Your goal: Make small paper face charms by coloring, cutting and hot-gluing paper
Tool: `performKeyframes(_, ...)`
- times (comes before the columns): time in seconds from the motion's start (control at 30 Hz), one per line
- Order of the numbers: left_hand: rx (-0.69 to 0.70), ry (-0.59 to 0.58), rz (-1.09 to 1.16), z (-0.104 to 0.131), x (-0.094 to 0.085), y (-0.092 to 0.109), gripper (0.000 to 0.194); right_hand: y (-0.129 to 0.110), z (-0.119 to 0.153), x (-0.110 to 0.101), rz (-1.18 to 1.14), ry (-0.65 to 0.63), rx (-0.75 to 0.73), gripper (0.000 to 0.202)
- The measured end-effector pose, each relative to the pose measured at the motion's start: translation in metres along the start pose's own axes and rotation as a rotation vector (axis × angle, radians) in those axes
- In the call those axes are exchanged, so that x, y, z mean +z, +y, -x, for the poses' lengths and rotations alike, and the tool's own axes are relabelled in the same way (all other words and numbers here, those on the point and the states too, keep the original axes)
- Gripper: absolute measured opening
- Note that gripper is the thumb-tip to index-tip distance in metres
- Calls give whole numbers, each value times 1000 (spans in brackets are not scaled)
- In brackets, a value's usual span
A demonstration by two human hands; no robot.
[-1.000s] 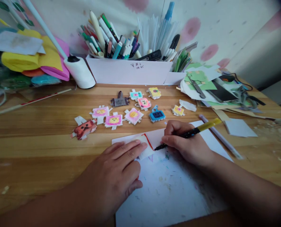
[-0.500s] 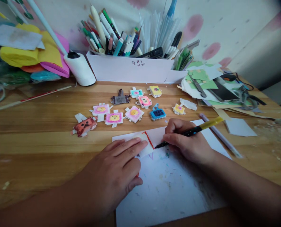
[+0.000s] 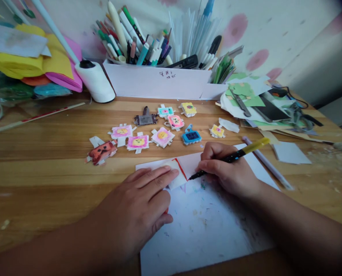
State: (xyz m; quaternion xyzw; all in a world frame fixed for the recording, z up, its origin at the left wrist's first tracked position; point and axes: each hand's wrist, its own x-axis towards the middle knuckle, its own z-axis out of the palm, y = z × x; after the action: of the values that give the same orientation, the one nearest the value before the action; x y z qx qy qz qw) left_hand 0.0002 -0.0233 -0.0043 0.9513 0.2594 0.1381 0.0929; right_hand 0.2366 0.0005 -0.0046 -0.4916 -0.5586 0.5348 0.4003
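Observation:
My left hand (image 3: pixel 148 201) lies with its fingers stretched out, pressing a small white paper piece (image 3: pixel 175 180) down on a larger, stained white sheet (image 3: pixel 199 237). A red line runs along the right edge of the small piece. Something red, mostly hidden, shows by my left thumb. In my right hand (image 3: pixel 227 166) is a marker (image 3: pixel 236 156) with a black barrel and a yellow end, gripped between thumb and fingers. Its tip is at the lower end of the red line; whether it touches the paper I cannot tell.
Several small coloured paper figures (image 3: pixel 138 142) lie beyond the sheet. A lilac pencil-like stick (image 3: pixel 268 163) rests at right. Behind stand a white box (image 3: pixel 156 82) of pens and a white thread spool (image 3: pixel 95 82). Paper scraps, a cutter knife (image 3: pixel 240 102) and a phone (image 3: pixel 270 109) are piled at right.
The whole view has shifted very slightly. Both hands keep nearly the same pose, with the marker tip still by the lower end of the red line.

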Motion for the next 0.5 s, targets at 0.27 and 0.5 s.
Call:
performKeyframes(0.27,-5,-4,2,0,1,-1,21,0,0,-2,45,-27,-1,21)
performKeyframes(0.5,3,-8,-1,-1,0,-1,20,1,1,-2,71,-8,-36,21)
